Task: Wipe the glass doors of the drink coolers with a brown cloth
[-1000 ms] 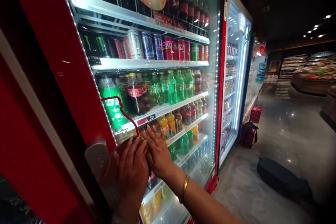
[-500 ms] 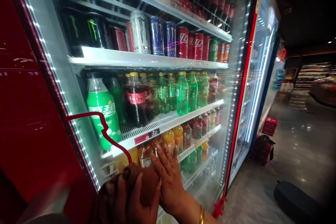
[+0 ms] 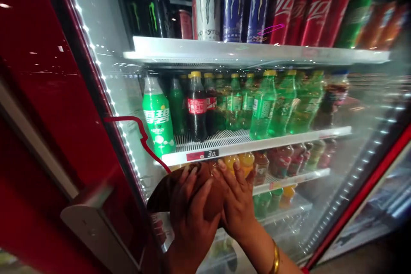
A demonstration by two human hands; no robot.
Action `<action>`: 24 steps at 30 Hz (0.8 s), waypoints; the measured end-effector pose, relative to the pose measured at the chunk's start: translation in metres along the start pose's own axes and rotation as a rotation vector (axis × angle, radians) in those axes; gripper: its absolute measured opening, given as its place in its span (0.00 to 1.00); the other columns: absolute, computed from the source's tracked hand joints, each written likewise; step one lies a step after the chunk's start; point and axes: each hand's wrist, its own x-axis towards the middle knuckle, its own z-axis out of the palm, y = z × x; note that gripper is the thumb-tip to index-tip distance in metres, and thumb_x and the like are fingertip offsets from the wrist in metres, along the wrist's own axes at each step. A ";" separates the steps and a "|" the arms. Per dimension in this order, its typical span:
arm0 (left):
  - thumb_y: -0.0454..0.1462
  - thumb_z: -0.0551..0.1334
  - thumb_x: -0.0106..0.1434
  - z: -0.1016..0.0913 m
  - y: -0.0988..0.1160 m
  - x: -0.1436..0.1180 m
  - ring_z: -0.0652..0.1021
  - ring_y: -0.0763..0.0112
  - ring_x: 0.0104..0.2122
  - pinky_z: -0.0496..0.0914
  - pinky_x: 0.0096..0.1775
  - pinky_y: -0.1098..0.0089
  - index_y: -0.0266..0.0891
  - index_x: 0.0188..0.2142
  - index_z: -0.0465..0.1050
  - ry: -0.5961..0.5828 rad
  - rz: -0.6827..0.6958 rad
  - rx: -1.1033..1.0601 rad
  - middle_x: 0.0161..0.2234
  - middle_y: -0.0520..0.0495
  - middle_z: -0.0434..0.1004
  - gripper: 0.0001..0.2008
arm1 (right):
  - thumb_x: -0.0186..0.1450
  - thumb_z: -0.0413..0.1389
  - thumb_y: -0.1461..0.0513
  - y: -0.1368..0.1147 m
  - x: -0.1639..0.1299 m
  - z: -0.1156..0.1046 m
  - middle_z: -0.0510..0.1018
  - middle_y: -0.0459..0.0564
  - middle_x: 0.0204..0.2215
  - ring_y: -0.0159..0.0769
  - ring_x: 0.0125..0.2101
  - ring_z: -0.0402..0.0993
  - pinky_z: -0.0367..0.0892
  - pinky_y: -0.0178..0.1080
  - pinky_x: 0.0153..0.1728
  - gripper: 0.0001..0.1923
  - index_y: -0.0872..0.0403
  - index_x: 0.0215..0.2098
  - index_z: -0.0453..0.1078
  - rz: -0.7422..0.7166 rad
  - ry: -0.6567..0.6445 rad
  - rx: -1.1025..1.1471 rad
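Note:
A brown, rounded piece (image 3: 213,192) with a dark left side lies under my hands in front of the fridge's glass door. I cannot tell whether it is loose or on the glass. My left hand (image 3: 192,218) rests over it with slightly bent fingers apart. My right hand (image 3: 236,199) lies at its right edge, fingers spread and stretched upward, a gold bangle on the wrist. From the top of the brown piece a thin red line (image 3: 141,130) winds up to the left across the glass.
Behind the glass, shelves hold tall cans (image 3: 208,4), a large green bottle (image 3: 157,115), cola bottles (image 3: 197,107) and smaller green bottles (image 3: 263,107). A grey door handle (image 3: 99,222) juts out at lower left, beside a red panel (image 3: 28,94).
My view has turned and come closer to the shelves, and the door handle shows more fully. Both hands stay on or beside the brown piece, fingers much as before.

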 end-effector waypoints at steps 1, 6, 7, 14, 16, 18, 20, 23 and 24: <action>0.36 0.70 0.64 0.006 0.007 0.000 0.69 0.51 0.68 0.66 0.67 0.45 0.45 0.60 0.68 0.014 0.022 -0.009 0.62 0.39 0.71 0.26 | 0.72 0.47 0.61 0.008 -0.003 -0.002 0.69 0.47 0.68 0.38 0.77 0.37 0.23 0.54 0.77 0.35 0.49 0.77 0.48 0.001 0.008 0.011; 0.31 0.69 0.64 0.016 0.015 -0.042 0.72 0.55 0.65 0.71 0.64 0.52 0.43 0.54 0.72 -0.016 0.037 0.002 0.57 0.39 0.72 0.20 | 0.69 0.50 0.65 0.020 -0.034 0.001 0.70 0.48 0.68 0.38 0.77 0.38 0.27 0.53 0.77 0.38 0.51 0.76 0.50 -0.033 0.019 0.044; 0.31 0.69 0.64 0.013 0.013 -0.048 0.73 0.55 0.64 0.70 0.65 0.51 0.43 0.54 0.72 -0.022 0.030 0.009 0.58 0.39 0.73 0.20 | 0.68 0.50 0.65 0.018 -0.037 0.002 0.71 0.48 0.67 0.38 0.77 0.38 0.26 0.53 0.77 0.38 0.51 0.76 0.51 -0.027 0.014 0.054; 0.33 0.71 0.62 0.004 0.005 0.000 0.69 0.49 0.67 0.59 0.69 0.37 0.46 0.66 0.64 0.065 0.030 0.098 0.64 0.39 0.70 0.34 | 0.68 0.57 0.64 0.019 -0.006 -0.008 0.75 0.44 0.63 0.35 0.77 0.38 0.20 0.49 0.77 0.38 0.48 0.75 0.54 -0.045 0.033 0.090; 0.34 0.70 0.63 0.015 0.017 0.017 0.69 0.49 0.67 0.59 0.69 0.38 0.46 0.65 0.64 0.104 0.030 0.084 0.64 0.38 0.70 0.33 | 0.69 0.56 0.64 0.031 -0.001 -0.015 0.75 0.45 0.64 0.37 0.77 0.38 0.23 0.49 0.77 0.37 0.50 0.74 0.55 -0.051 0.040 0.087; 0.32 0.71 0.62 0.030 0.033 0.019 0.71 0.50 0.65 0.62 0.68 0.41 0.44 0.63 0.67 0.108 0.035 0.052 0.62 0.38 0.72 0.31 | 0.70 0.53 0.66 0.044 -0.006 -0.021 0.75 0.49 0.64 0.38 0.77 0.42 0.29 0.50 0.78 0.35 0.53 0.74 0.54 -0.056 0.044 0.098; 0.31 0.70 0.61 0.044 0.046 0.009 0.73 0.51 0.64 0.67 0.66 0.45 0.43 0.59 0.71 0.082 0.053 0.034 0.59 0.39 0.74 0.27 | 0.70 0.48 0.68 0.055 -0.018 -0.025 0.74 0.52 0.65 0.39 0.76 0.47 0.36 0.50 0.77 0.34 0.57 0.74 0.56 -0.046 0.063 0.108; 0.34 0.69 0.63 0.055 0.052 -0.021 0.77 0.54 0.60 0.75 0.59 0.55 0.43 0.53 0.75 0.016 0.086 0.058 0.56 0.42 0.78 0.18 | 0.68 0.47 0.71 0.062 -0.039 -0.026 0.76 0.53 0.63 0.40 0.75 0.52 0.42 0.49 0.77 0.30 0.60 0.67 0.66 -0.036 0.097 0.093; 0.35 0.69 0.63 0.054 0.050 -0.030 0.79 0.57 0.58 0.77 0.56 0.58 0.43 0.51 0.75 0.005 0.128 0.050 0.54 0.42 0.79 0.16 | 0.67 0.48 0.71 0.062 -0.044 -0.025 0.78 0.53 0.61 0.40 0.74 0.52 0.42 0.49 0.77 0.27 0.60 0.63 0.70 -0.042 0.104 0.084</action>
